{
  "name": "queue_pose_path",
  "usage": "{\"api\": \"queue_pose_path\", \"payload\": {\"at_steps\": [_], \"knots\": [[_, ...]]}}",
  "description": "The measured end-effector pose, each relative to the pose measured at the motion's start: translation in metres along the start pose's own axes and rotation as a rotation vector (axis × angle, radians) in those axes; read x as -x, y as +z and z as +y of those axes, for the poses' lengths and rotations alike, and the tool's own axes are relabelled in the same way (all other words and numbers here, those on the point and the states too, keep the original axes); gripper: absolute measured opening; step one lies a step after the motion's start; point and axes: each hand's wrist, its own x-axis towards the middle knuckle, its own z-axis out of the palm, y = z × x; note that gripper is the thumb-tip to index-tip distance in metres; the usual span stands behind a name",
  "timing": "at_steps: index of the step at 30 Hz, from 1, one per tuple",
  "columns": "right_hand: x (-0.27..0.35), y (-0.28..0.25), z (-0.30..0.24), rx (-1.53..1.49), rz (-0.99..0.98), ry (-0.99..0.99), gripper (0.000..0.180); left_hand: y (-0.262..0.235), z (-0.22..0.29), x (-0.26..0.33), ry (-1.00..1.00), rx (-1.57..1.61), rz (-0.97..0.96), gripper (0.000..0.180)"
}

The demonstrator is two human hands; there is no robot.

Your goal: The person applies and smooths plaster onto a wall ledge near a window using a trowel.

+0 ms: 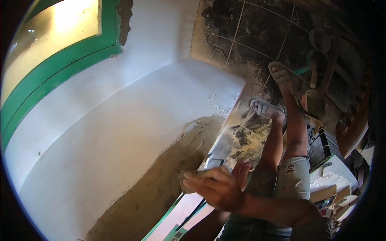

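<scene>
My right hand (219,188) reaches in from the lower right over the edge of a wall ledge. Its fingers are closed round a small, flat grey-brown piece (184,180), smeared the colour of mortar; its exact kind does not show. Just beneath that piece runs a strip of bare brown mortar (161,172), beside the smooth white plaster (108,132). Behind the right hand my left hand (242,170) is partly hidden. Its visible fingers point away and look apart, with nothing seen in them.
A green window frame (60,68) stands at the upper left. My sandalled feet (267,109) are on dusty dark tiles (257,36). A green-handled tool (303,69) and a container (315,102) stand at the right. Lower right lie cardboard pieces (325,193). Another person's limb (356,128) shows nearby.
</scene>
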Motion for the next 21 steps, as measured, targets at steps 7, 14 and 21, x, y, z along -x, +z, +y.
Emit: {"api": "queue_pose_path", "payload": {"at_steps": [7, 14, 21], "knots": [[-0.001, 0.003, 0.000, 0.044, -0.005, -0.111, 0.029, 0.012, 0.002, 0.013, -0.041, 0.079, 0.008, 0.038], [-0.004, 0.003, -0.008, 0.024, -0.032, 0.015, 0.034, 0.008, 0.001, 0.012, 0.022, 0.038, 0.007, 0.037], [-0.008, 0.007, -0.006, 0.013, -0.023, -0.140, 0.030, 0.012, 0.014, 0.014, -0.045, 0.033, -0.047, 0.044]]}}
